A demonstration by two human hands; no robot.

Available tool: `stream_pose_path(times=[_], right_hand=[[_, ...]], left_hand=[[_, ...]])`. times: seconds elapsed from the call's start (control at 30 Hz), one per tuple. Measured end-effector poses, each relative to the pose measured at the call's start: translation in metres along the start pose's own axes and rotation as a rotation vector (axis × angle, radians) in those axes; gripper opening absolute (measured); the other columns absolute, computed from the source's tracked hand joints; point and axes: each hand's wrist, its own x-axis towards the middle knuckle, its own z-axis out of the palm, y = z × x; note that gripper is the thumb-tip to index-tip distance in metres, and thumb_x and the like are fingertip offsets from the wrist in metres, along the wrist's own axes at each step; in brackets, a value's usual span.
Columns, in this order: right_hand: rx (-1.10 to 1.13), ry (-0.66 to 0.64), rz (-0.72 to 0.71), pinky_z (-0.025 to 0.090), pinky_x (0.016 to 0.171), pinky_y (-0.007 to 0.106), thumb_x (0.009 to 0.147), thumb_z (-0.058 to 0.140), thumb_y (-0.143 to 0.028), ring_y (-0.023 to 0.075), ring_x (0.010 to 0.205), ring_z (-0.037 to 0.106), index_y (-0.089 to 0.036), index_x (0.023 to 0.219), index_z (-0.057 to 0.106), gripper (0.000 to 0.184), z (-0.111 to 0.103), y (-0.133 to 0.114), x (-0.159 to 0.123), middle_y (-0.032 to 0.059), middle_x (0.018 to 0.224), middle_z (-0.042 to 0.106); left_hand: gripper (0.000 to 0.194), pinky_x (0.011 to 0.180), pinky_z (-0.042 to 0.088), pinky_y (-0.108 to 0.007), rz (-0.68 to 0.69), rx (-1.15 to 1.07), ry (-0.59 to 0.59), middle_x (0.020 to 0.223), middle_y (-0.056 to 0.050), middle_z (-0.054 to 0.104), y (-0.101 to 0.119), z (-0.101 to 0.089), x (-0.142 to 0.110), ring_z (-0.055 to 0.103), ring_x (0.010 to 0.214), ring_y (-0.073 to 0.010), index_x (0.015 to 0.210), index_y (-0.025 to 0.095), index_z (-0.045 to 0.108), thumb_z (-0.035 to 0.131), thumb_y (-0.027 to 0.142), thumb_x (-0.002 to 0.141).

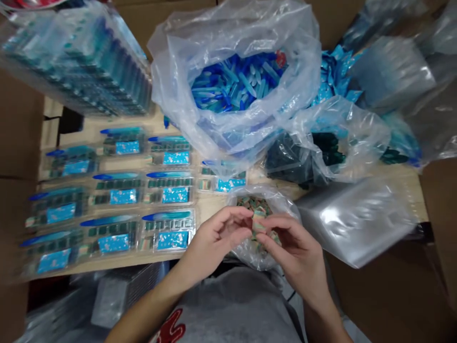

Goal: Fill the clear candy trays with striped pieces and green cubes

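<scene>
Striped block [257, 223] is btwn the two hands, held up in front of the torso, over the small bag [285, 200]. R hand [298, 245] has it: thumb & index pinched on its R side, almost no gap beyond the block's own width. L hand [217, 231] is curled toward it, thumb & fingertips slightly apart, tips right at the block's L edge; can't tell if they touch or grip anything. Block's long axis runs approx. fore-and-aft, away from the torso, so it lies across the line btwn the hands: to the R of the L fingers, just L of the R knuckles. R hand is nearer, being on it. Small bag, beneath, sits at the worktop [209, 207] edge w/ its mouth spread & more striped pcs [246, 202] inside. Just L of it, filled packs [183, 224] lie in rough rows; to the R, a clear plastic stack [360, 216]. Farther back, R of centre, another bag [374, 126] w/ dark pcs [325, 141]. Beyond, a big bag [171, 66], gaping, full of blue sticks [244, 85]; far L, a tall pile [107, 71] of packs, blurred; blue packets [333, 71] far R.
</scene>
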Motion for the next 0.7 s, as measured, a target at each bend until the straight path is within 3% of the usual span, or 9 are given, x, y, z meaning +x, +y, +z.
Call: stream_pose_path(times=[0.23, 0.37, 0.5, 0.7], right_hand=[[-0.014, -0.085, -0.036, 0.050, 0.086, 0.020, 0.091, 0.064, -0.006, 0.0100, 0.096, 0.060, -0.031, 0.115, 0.063, 0.034, -0.005, 0.005, -0.012, -0.0033, 0.102, 0.066], [0.098, -0.004, 0.017, 0.052, 0.086, 0.014, 0.088, 0.066, -0.005, 0.0074, 0.093, 0.063, -0.031, 0.109, 0.067, 0.033, -0.010, -0.001, -0.013, -0.0051, 0.096, 0.067], [0.258, -0.045, 0.068, 0.054, 0.083, 0.012, 0.085, 0.072, -0.007, 0.0062, 0.089, 0.066, -0.033, 0.113, 0.068, 0.038, -0.010, -0.007, -0.013, -0.0063, 0.097, 0.069], [0.052, 0.014, -0.064, 0.051, 0.086, 0.014, 0.091, 0.065, -0.003, 0.0063, 0.090, 0.062, -0.032, 0.125, 0.062, 0.045, -0.005, -0.006, -0.018, -0.0050, 0.099, 0.066]], left_hand=[[0.010, 0.059, 0.047, -0.008, 0.032, -0.054, 0.071, 0.071, 0.007, 0.067, 0.000, 0.010, 0.005, 0.060, 0.062, -0.0028, 0.085, 0.022, 0.068, 0.071, 0.013, 0.081], [0.011, 0.063, 0.049, -0.007, 0.121, -0.103, 0.172, 0.076, 0.007, 0.071, -0.005, 0.011, 0.003, 0.064, 0.067, -0.0027, 0.084, 0.023, 0.068, 0.071, 0.013, 0.082], [0.016, 0.065, 0.051, -0.006, 0.160, -0.105, 0.207, 0.077, 0.007, 0.072, -0.005, 0.016, 0.001, 0.067, 0.070, -0.0027, 0.083, 0.023, 0.068, 0.071, 0.008, 0.080], [0.024, 0.064, 0.051, -0.004, 0.188, -0.069, 0.237, 0.078, 0.010, 0.074, 0.001, 0.024, -0.004, 0.068, 0.069, -0.0011, 0.085, 0.026, 0.070, 0.071, 0.003, 0.078]])
